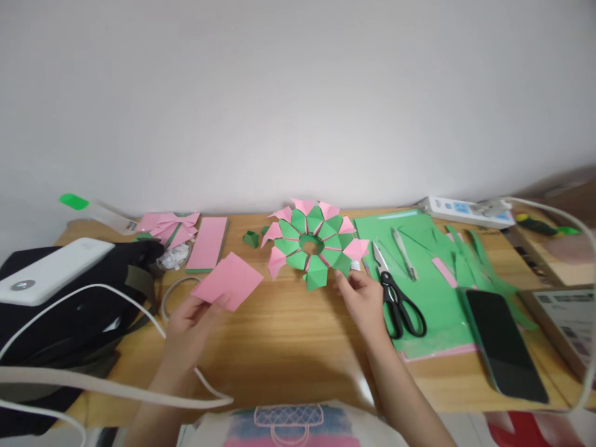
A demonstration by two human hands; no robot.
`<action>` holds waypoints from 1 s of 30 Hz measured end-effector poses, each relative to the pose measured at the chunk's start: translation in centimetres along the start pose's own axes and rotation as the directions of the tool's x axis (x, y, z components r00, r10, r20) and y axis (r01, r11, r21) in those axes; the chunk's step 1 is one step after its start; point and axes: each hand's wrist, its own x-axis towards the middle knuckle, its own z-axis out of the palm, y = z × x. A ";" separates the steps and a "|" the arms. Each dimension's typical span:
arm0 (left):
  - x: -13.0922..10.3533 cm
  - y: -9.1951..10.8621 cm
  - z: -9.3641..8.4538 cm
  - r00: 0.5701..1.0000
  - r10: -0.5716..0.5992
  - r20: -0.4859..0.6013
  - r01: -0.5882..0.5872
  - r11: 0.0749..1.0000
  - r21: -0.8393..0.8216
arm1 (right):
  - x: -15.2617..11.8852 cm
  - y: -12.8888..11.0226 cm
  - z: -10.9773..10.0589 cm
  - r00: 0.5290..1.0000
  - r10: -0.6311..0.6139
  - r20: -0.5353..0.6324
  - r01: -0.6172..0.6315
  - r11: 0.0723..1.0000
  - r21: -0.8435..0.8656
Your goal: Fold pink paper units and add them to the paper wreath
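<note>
In my left hand (198,320) is a flat pink square of paper (237,282), pinched between thumb and fingers and turned like a diamond. My right hand (363,295) has thumb and fingers closed on the lower right edge of a round paper flower (319,273). The flower is a ring of folded green pieces with pink tips around an open hole; a green piece at its lower edge shows no pink tip. A small folded green piece (251,239) lies on the table left of the flower.
Black-handled scissors (399,304) and a white pen-like cutter (404,253) lie on green sheets (442,323) at right. Beyond are a phone (505,344) and power strip (465,211). Pink paper (207,243), a tape roll (168,295), a black bag (93,329) and white cables (116,391) are at left.
</note>
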 end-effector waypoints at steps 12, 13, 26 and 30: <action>-0.4 0.5 -0.1 1.000 0.000 0.017 0.000 1.000 0.015 | 0.2 -0.6 0.3 0.972 0.234 0.018 -0.231 0.937 0.261; -0.4 0.6 -0.1 1.000 -0.002 0.016 0.002 1.000 0.013 | 0.3 -0.7 0.3 0.965 0.260 0.044 -0.261 0.917 0.301; -0.8 1.1 -0.1 0.999 -0.039 0.011 0.039 0.999 -0.002 | -1.4 -2.8 1.4 0.713 0.224 0.664 -0.600 0.686 0.412; -0.7 1.0 0.0 0.999 -0.040 0.034 0.040 0.999 -0.005 | -1.6 -2.5 2.0 0.795 0.130 0.592 -0.488 0.716 0.499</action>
